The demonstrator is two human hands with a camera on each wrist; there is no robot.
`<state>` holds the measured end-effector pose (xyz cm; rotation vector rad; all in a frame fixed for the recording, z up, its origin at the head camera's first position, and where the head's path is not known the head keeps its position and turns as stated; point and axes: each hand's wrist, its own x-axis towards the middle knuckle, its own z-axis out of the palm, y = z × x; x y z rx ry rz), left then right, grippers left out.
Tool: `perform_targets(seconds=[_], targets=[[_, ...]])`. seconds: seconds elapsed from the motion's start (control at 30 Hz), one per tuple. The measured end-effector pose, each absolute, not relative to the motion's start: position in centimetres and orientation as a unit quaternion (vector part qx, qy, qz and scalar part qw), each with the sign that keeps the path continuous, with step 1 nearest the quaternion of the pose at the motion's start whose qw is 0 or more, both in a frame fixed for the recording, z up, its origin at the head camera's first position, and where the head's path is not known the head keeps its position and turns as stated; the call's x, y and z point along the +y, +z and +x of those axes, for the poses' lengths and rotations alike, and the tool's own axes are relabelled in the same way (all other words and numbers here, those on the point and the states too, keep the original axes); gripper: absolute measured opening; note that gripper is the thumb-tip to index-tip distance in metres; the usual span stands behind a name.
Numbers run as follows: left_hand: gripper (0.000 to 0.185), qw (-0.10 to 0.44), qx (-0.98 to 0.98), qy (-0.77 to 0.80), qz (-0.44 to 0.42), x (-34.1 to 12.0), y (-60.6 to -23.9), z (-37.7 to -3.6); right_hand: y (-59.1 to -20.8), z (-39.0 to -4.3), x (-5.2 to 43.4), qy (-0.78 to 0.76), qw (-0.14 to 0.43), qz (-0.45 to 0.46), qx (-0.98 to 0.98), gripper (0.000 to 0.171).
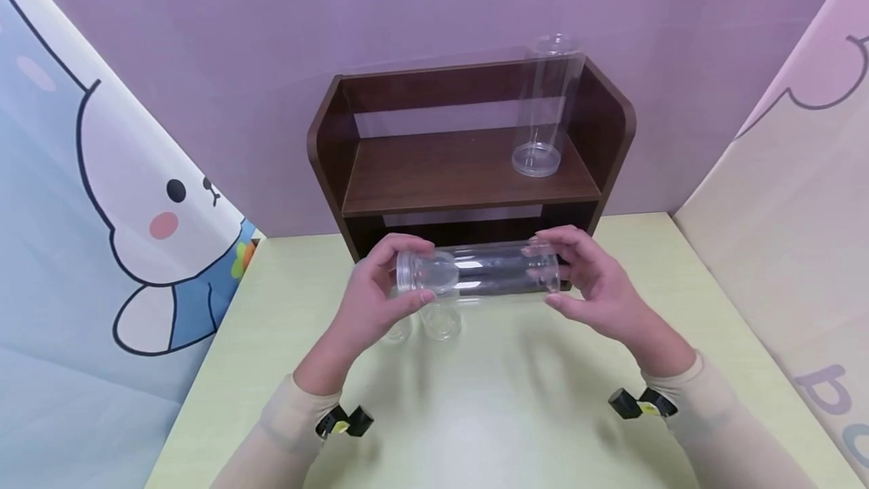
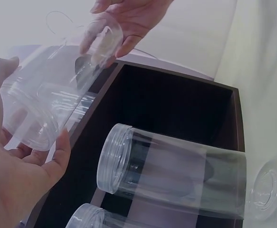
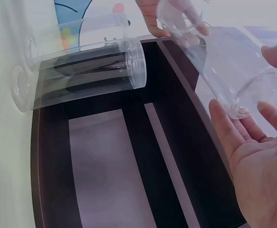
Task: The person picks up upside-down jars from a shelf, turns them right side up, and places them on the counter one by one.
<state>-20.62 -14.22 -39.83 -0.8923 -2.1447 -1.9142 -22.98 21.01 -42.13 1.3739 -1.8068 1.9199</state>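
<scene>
A clear plastic cylindrical jar [image 1: 498,270] lies sideways in the air, in front of the dark brown shelf. My left hand [image 1: 363,296] grips its ringed end [image 1: 405,272], thumb below and fingers above in the head view. Around the opposite end, my right hand [image 1: 600,289] curls its thumb and fingers; some of those fingers show through the clear wall. Two more clear jars stand on the table beneath the left hand: one [image 2: 171,175] is plain in the left wrist view, the other [image 2: 93,218] is partly cut off there.
The two-level wooden shelf [image 1: 468,164] stands at the back of the table [image 1: 475,413]. Another tall clear jar [image 1: 539,115] is upright on its upper board, near the right side panel. A purple backdrop [image 1: 434,6] and printed side cloths [image 1: 163,247] surround the table.
</scene>
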Motion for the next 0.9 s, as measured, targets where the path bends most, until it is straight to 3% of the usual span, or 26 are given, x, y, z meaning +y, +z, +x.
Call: perform_targets(seconds=[0.9], targets=[[0.070,0.098,-0.623,-0.674,-0.385,-15.5,-38.9,-21.7,-43.5,-22.9,20.8,0.651,0.098,0.434,-0.615,0.077]])
